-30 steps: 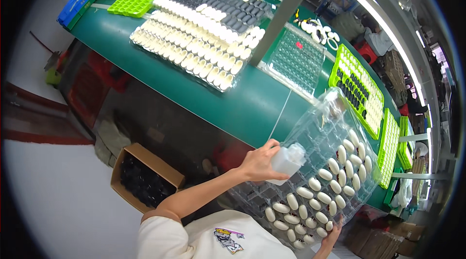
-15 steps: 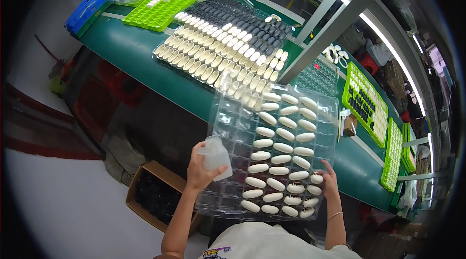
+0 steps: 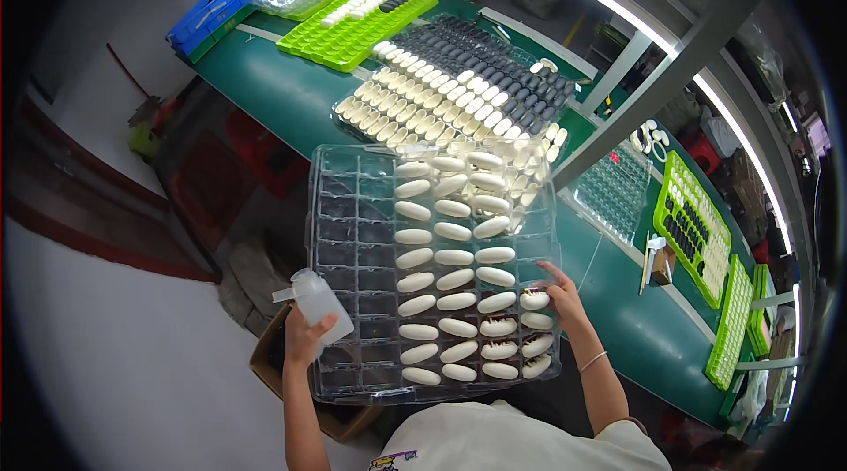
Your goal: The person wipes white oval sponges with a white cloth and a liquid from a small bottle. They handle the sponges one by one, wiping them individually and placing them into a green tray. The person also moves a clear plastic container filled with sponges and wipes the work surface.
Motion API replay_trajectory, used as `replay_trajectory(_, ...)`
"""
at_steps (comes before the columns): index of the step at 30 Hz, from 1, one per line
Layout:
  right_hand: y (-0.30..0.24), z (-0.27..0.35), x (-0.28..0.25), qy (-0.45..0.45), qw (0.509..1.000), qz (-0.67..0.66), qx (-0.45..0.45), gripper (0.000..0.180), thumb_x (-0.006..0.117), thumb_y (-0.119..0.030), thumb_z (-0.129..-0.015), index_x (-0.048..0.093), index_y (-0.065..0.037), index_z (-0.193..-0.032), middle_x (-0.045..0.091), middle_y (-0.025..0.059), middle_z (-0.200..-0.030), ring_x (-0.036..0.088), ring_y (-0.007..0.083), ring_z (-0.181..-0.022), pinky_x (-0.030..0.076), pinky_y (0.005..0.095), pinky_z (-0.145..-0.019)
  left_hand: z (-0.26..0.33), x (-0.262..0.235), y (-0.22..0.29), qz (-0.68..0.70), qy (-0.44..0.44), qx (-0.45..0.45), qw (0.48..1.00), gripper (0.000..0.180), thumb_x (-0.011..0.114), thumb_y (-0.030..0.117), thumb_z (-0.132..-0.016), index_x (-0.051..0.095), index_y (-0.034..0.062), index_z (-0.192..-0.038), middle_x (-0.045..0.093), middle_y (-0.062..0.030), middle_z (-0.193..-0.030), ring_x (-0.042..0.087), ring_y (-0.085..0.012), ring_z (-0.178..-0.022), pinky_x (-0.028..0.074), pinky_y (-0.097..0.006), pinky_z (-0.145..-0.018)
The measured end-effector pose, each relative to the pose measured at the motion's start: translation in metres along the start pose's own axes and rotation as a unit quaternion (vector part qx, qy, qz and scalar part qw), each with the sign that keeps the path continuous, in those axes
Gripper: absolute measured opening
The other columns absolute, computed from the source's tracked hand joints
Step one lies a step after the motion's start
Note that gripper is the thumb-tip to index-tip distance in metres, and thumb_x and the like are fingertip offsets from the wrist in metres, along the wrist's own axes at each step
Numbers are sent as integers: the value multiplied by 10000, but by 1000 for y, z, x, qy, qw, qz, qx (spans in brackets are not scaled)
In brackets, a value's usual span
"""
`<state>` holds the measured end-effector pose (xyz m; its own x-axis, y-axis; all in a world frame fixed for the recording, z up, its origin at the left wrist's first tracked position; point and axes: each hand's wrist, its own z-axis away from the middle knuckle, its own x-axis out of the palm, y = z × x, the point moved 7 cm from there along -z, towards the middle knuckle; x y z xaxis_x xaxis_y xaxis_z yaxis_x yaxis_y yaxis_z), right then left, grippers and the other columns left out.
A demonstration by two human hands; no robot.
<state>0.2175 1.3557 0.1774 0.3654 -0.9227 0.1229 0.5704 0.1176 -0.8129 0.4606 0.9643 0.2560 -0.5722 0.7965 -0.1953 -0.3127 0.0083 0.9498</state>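
Note:
In front of my body is a clear plastic compartment tray point(image 3: 335, 206) carrying rows of cream-white oval pieces point(image 3: 454, 257); its left columns hold none. My left hand point(image 3: 303, 340) is closed around a translucent white plastic bottle point(image 3: 324, 308) with a short spout, at the tray's left edge. Whether those fingers also grip the tray is hidden. My right hand point(image 3: 565, 295) grips the tray's right edge, its fingers beside an oval piece. Several pieces near the lower right corner have dark, jagged markings.
Beyond lies a green table point(image 3: 265, 92) with more trays of cream, white and black ovals point(image 3: 494, 65). Bright green trays point(image 3: 353, 34) stand at both ends, a blue crate point(image 3: 216, 8) at far left. A metal post point(image 3: 635, 92) rises at right. Below, a cardboard box point(image 3: 273, 356) sits on the floor.
The tray has shifted left in view and levelled out, with both hands and the bottle moving along with it. The table and its trays appear further right as the view turned.

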Motion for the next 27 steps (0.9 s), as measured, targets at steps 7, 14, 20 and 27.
replay_trajectory(7, -37, -73, 87, -84, 996, 29, -1, 579, 361, 60, -722, 456, -89, -1273, 616, 116, -969, 614, 148, -799, 527, 260, -687, -26, -69, 5, 27, 97, 12, 995, 426, 681, 280, -711, 540, 23, -1020, 575, -34, -877, 557, -132, -802, 449, -284, -715)
replay_trajectory(14, -82, -169, 196, -131, 991, 14, -3, 576, 371, 54, -724, 480, -117, -1263, 622, 80, -954, 588, 95, -760, 487, 207, -610, -113, -134, 4, 55, 136, 17, 989, 566, 684, 282, -686, 493, 23, -1151, 550, -54, -1009, 537, -164, -912, 438, -313, -795)
replay_trajectory(20, -117, -246, 273, -137, 990, 40, -8, 573, 373, 53, -723, 498, -120, -1254, 612, 40, -868, 510, 47, -633, 382, 176, -504, -203, -196, -2, 55, 158, 2, 986, 624, 710, 299, -677, 471, 18, -1180, 546, -61, -1046, 529, -182, -968, 421, -331, -845)
replay_trajectory(27, -156, -326, 365, -148, 988, 30, -15, 558, 358, 42, -738, 478, -106, -1262, 615, 79, -899, 584, 105, -718, 497, 236, -601, -315, -264, 28, 43, 140, -9, 989, 584, 702, 345, -698, 503, 2, -1127, 571, -63, -996, 564, -184, -913, 450, -337, -794)
